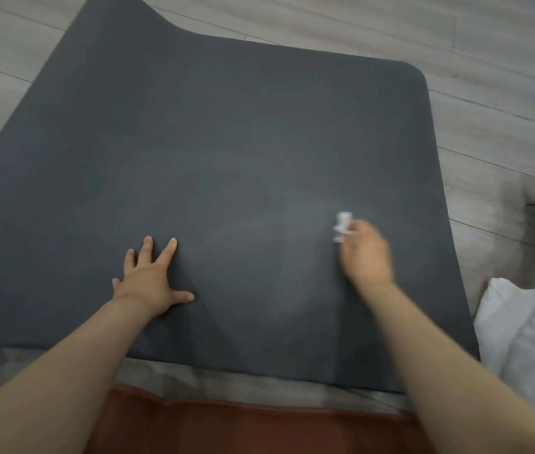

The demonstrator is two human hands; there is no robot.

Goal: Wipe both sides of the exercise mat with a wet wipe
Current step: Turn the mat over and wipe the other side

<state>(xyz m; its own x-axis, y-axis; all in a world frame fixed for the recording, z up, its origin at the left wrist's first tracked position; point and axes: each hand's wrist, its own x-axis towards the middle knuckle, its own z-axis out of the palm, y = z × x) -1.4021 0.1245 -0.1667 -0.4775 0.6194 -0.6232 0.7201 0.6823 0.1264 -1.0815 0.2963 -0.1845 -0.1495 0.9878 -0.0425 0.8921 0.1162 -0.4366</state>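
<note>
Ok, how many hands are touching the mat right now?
2. The left hand lies flat with spread fingers on the mat, near side. The right hand, blurred, holds the wet wipe against it further right.

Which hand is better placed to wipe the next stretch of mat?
Right. The right hand already grips the wet wipe over the mat, while the left hand lies flat with fingers spread, probably steadying it.
</note>
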